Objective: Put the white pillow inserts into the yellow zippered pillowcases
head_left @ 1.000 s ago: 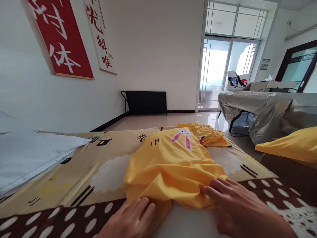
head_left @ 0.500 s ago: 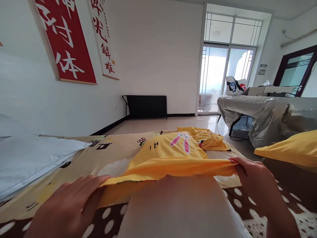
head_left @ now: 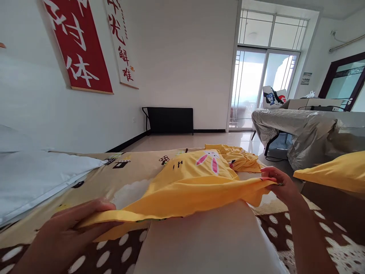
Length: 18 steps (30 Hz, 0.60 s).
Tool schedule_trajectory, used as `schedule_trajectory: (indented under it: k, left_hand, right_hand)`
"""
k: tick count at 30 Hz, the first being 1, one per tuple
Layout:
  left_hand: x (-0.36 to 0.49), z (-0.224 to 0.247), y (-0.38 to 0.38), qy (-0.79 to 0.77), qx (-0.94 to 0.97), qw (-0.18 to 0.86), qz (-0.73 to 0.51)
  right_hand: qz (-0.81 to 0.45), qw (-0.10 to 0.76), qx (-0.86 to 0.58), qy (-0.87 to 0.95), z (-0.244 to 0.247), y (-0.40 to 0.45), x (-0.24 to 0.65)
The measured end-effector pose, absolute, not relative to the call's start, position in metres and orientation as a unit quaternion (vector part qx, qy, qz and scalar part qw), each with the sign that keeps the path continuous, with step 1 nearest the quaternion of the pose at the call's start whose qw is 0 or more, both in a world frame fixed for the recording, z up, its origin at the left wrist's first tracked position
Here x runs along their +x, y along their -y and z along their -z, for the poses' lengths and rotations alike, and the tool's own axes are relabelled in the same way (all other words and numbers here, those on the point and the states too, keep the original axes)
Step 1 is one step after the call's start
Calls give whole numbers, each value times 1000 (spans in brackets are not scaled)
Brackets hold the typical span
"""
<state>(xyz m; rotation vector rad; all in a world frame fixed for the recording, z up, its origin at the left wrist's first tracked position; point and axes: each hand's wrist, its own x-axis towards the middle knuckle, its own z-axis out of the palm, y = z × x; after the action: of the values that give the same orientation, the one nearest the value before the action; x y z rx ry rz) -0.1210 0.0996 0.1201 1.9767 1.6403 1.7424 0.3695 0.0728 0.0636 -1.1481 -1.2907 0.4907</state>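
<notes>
A yellow pillowcase (head_left: 182, 169) with a pink-eared rabbit print lies stretched over the far part of a white pillow (head_left: 205, 239). At lower left, my left hand (head_left: 65, 228) is closed on the left end of its open edge, the cloth between thumb and fingers. My right hand (head_left: 282, 186) pinches the right end of that edge, raised a little above the bed. Between both hands the edge hangs across the pillow, whose near part is bare. Behind the pillowcase is a crumpled yellow cloth (head_left: 242, 160).
Beneath lies a patterned bed sheet (head_left: 142, 161) with brown, white-dotted areas. White pillows (head_left: 48, 175) are at the left, and a yellow pillow (head_left: 336, 173) is at the right edge. Farther back stand a plastic-covered table (head_left: 296, 121) and a black panel (head_left: 171, 120).
My left hand has moved left and my right hand slightly up and right, both still on the cloth. The edge is pulled wider and slants more. The view has shifted slightly.
</notes>
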Motion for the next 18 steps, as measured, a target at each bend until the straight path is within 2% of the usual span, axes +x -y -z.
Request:
schedule_trajectory:
  k: [4, 8, 12, 15, 18]
  left_hand:
    - [-147, -128, -109, -455, 739, 108, -484]
    - [-162, -125, -136, -407, 716, 192, -533]
    - [-133, -119, -144, -429, 544, 311, -651]
    - [-102, -130, -145, -468, 455, 273, -706]
    - [-80, -155, -161, -527, 501, 128, -675]
  right_hand:
    - [-252, 586, -494, 591, -49, -77, 378]
    - [-264, 687, -428, 525, -44, -92, 375]
    - [-257, 771, -384, 438, -50, -103, 361]
    - [-270, 801, -378, 378, -60, -111, 346]
    - [-245, 808, -404, 351, -77, -132, 338]
